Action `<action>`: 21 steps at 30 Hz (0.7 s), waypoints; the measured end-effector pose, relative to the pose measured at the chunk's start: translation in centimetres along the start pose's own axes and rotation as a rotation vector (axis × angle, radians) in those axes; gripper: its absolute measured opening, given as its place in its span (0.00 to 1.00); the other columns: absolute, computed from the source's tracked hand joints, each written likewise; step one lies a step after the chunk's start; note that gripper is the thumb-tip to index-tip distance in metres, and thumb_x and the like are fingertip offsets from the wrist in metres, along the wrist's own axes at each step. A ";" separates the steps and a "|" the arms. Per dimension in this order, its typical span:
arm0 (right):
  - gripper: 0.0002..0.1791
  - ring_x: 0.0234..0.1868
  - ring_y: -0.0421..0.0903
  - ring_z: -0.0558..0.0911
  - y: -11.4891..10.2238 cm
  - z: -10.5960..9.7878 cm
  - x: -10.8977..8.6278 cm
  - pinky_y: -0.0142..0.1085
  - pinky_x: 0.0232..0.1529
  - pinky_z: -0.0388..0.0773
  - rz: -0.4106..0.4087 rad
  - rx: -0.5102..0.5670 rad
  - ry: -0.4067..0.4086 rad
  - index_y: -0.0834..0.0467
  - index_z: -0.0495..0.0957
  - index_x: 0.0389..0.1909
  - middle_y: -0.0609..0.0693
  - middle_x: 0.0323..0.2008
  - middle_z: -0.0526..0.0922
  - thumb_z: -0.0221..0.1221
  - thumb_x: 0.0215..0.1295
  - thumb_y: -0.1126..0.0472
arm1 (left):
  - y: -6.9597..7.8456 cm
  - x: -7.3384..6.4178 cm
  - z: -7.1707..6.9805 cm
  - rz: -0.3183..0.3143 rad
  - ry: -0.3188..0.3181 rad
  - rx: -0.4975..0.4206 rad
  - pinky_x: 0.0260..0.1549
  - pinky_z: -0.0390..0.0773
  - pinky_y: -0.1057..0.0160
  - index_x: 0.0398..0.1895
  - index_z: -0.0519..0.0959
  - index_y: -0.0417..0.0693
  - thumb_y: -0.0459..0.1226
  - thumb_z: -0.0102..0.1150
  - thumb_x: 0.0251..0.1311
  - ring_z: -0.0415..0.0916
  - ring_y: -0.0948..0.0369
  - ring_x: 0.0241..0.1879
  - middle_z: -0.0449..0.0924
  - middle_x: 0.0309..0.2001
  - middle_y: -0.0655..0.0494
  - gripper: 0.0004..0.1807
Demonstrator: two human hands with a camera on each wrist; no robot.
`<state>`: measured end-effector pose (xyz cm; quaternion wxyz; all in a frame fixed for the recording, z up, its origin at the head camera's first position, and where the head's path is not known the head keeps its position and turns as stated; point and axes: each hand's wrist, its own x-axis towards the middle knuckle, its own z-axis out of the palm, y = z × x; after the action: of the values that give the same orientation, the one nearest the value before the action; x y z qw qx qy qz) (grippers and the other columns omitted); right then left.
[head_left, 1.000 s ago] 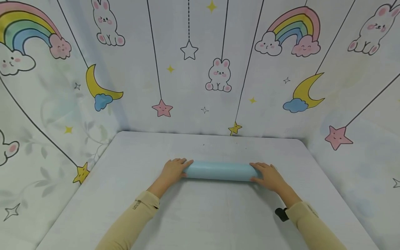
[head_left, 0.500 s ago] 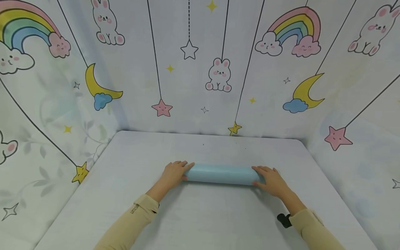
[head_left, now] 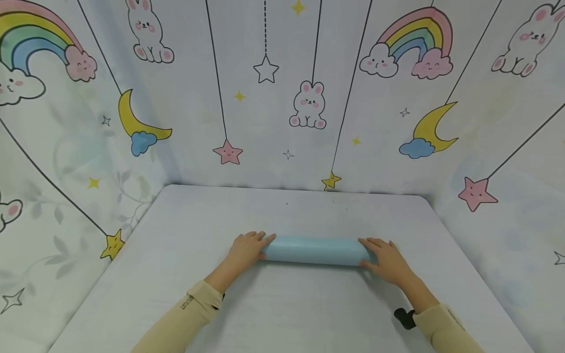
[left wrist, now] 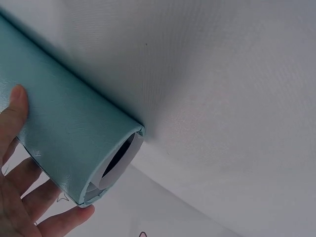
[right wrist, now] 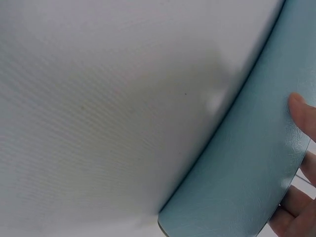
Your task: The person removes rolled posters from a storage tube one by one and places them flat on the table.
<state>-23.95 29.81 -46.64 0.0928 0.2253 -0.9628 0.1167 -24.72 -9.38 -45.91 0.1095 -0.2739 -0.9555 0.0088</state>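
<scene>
A light blue rolled-up mat with a smooth, leather-like surface lies crosswise on the white table. My left hand holds its left end, thumb on the near side and fingers over the far side. At the other end my right hand grips it the same way. In the left wrist view, the roll shows a hollow end with a white inner layer, and the left fingers reach along its far edge. The right wrist view shows the right thumb pressed on the blue surface.
The white table has rounded far corners. Behind it and at both sides stand pale walls printed with rabbits, rainbows, moons and stars. A black object sits at the right sleeve's cuff.
The rolled-up mat has moved a little toward me and slightly right, both hands staying on its ends. Their grip looks the same.
</scene>
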 end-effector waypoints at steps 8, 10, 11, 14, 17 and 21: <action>0.34 0.55 0.63 0.70 0.1 0.0 -0.7 0.66 0.53 0.55 0.007 -0.005 0.006 0.60 0.70 0.59 0.64 0.53 0.73 0.65 0.51 0.50 | 0.7 -0.6 -0.2 0.025 0.042 0.065 0.30 0.77 0.57 0.59 0.72 0.58 0.52 0.64 0.42 0.75 0.55 0.44 0.77 0.48 0.54 0.35; 0.34 0.55 0.63 0.70 0.2 0.0 -0.9 0.66 0.53 0.55 0.007 -0.007 0.009 0.60 0.70 0.59 0.64 0.53 0.73 0.65 0.51 0.50 | 0.8 -0.7 -0.1 0.031 0.051 0.082 0.29 0.77 0.58 0.59 0.71 0.58 0.53 0.64 0.42 0.75 0.55 0.44 0.77 0.48 0.55 0.35; 0.34 0.55 0.63 0.70 0.2 0.1 -1.0 0.66 0.53 0.55 0.007 -0.007 0.012 0.60 0.70 0.59 0.64 0.53 0.73 0.65 0.51 0.50 | 0.8 -0.7 -0.1 0.033 0.057 0.086 0.29 0.77 0.58 0.59 0.71 0.58 0.53 0.64 0.42 0.76 0.55 0.44 0.77 0.48 0.55 0.35; 0.35 0.55 0.63 0.70 0.2 0.1 -1.2 0.66 0.53 0.55 0.006 -0.002 0.017 0.60 0.70 0.59 0.65 0.53 0.73 0.65 0.51 0.50 | 0.9 -0.8 0.0 0.040 0.071 0.097 0.28 0.77 0.59 0.59 0.71 0.59 0.54 0.63 0.42 0.76 0.56 0.44 0.77 0.48 0.55 0.35; 0.35 0.55 0.63 0.70 0.2 0.2 -1.5 0.66 0.53 0.55 0.008 0.000 0.016 0.60 0.70 0.59 0.64 0.53 0.73 0.66 0.50 0.50 | 1.0 -0.9 0.0 0.045 0.078 0.099 0.28 0.77 0.59 0.59 0.72 0.58 0.54 0.64 0.42 0.76 0.56 0.44 0.77 0.48 0.55 0.35; 0.35 0.55 0.62 0.70 0.3 0.3 -1.6 0.66 0.53 0.55 0.005 -0.009 0.017 0.60 0.70 0.59 0.64 0.53 0.72 0.65 0.50 0.50 | 1.1 -0.9 0.0 0.041 0.065 0.102 0.29 0.78 0.58 0.59 0.71 0.59 0.54 0.63 0.42 0.76 0.56 0.45 0.77 0.49 0.55 0.35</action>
<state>-22.68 30.64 -47.35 0.1017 0.2212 -0.9631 0.1145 -23.39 -8.92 -46.22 0.1539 -0.2876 -0.9439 0.0507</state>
